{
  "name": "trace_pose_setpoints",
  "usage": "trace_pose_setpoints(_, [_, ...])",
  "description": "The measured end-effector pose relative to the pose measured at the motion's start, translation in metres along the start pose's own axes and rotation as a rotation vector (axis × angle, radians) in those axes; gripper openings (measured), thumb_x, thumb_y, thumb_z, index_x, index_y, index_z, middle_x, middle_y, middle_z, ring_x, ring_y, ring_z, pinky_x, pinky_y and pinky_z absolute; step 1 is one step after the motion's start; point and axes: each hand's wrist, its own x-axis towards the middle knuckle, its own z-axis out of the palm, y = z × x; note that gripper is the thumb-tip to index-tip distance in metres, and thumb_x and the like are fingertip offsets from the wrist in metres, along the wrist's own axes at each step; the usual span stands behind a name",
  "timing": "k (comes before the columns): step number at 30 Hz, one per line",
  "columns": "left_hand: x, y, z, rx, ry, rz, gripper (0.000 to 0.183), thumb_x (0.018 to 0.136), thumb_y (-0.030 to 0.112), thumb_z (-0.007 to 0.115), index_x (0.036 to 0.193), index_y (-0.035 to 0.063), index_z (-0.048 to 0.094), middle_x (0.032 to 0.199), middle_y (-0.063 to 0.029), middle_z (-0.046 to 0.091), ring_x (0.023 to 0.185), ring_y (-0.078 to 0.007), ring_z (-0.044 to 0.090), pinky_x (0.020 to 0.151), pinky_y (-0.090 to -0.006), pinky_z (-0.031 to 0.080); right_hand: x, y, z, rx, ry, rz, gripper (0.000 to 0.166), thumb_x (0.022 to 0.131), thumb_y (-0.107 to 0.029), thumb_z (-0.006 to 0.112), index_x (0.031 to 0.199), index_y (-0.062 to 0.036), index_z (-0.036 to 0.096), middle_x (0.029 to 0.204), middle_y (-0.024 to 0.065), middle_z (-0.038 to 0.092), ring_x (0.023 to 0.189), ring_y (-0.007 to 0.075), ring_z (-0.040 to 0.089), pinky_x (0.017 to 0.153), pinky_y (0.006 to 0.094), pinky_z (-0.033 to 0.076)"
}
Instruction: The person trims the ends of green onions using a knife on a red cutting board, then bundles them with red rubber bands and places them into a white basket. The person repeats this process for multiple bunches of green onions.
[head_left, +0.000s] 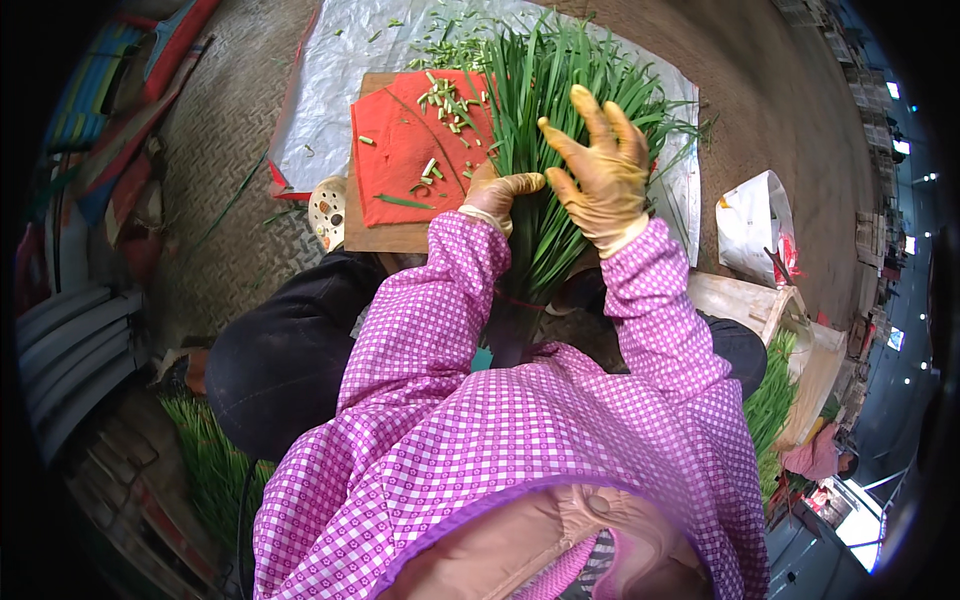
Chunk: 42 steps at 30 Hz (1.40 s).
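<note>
A large bunch of long green leaves, likely garlic chives (536, 105), lies across the work spot and runs back towards my lap. A thin red tie (520, 303) circles its near part. My left hand (496, 193), in a yellowish glove, grips the left side of the bunch, thumb across the top and fingers partly hidden. Over the right side of the leaves is my right hand (606, 161), gloved alike, its fingers spread and nothing held. Under the leaves and to their left, a red cloth or sheet (390, 165) covers a wooden board (375, 241). Cut stem pieces (442, 97) are scattered on it.
A white plastic sheet (326, 97) with more clippings spreads beyond the board. On the right are a white bag (750, 217) and a pale crate-like container (739, 300) near more greens (772, 397). Further greens (206, 457) stand at left. A perforated clog (328, 214) touches the board's side.
</note>
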Motion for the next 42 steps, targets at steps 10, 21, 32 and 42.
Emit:
trace_pose_setpoints(10, [-0.002, 0.006, -0.016, -0.04, -0.033, -0.074, 0.055, 0.066, -0.009, 0.053, 0.12, 0.0018, 0.05, 0.094, -0.0146, 0.063, 0.08, -0.0283, 0.065, 0.075, -0.0423, 0.057, 0.015, -0.005, 0.018, 0.015, -0.402, 0.104, 0.053, 0.071, -0.028, 0.069, 0.122, -0.0319, 0.052, 0.149, 0.0052, 0.025, 0.134, 0.036, 0.021, 0.11, 0.0497, 0.009])
trace_pose_setpoints(21, [0.01, -0.001, -0.034, -0.166, -0.09, -0.179, 0.057, 0.064, -0.01, 0.053, 0.12, -0.0013, 0.052, 0.1, -0.0148, 0.064, 0.084, -0.0282, 0.065, 0.078, -0.0409, 0.055, 0.013, -0.003, 0.033, 0.013, -0.157, -0.01, 0.008, 0.066, -0.018, 0.064, 0.073, -0.0139, 0.065, 0.126, 0.001, 0.054, 0.118, 0.0315, 0.041, 0.105, 0.0476, 0.019])
trace_pose_setpoints(32, [0.013, 0.0, -0.032, -0.072, -0.122, -0.1, 0.053, 0.066, -0.008, 0.052, 0.118, -0.0025, 0.052, 0.102, -0.016, 0.063, 0.088, -0.029, 0.065, 0.08, -0.0435, 0.054, -0.001, 0.047, 0.022, 0.136, 0.31, 0.231, 0.008, 0.066, -0.005, 0.065, 0.066, -0.0097, 0.059, 0.104, 0.003, 0.061, 0.095, 0.0228, 0.05, 0.091, 0.0425, 0.036])
trace_pose_setpoints(42, [0.01, 0.002, -0.019, -0.083, -0.072, -0.087, 0.056, 0.064, -0.011, 0.052, 0.119, -0.0008, 0.051, 0.095, -0.0156, 0.064, 0.079, -0.0295, 0.066, 0.074, -0.0416, 0.056, 0.019, 0.005, -0.001, -0.074, -0.09, -0.065, 0.054, 0.076, -0.026, 0.069, 0.127, -0.0293, 0.052, 0.145, -0.0011, 0.034, 0.133, 0.0227, 0.027, 0.109, 0.0363, 0.012])
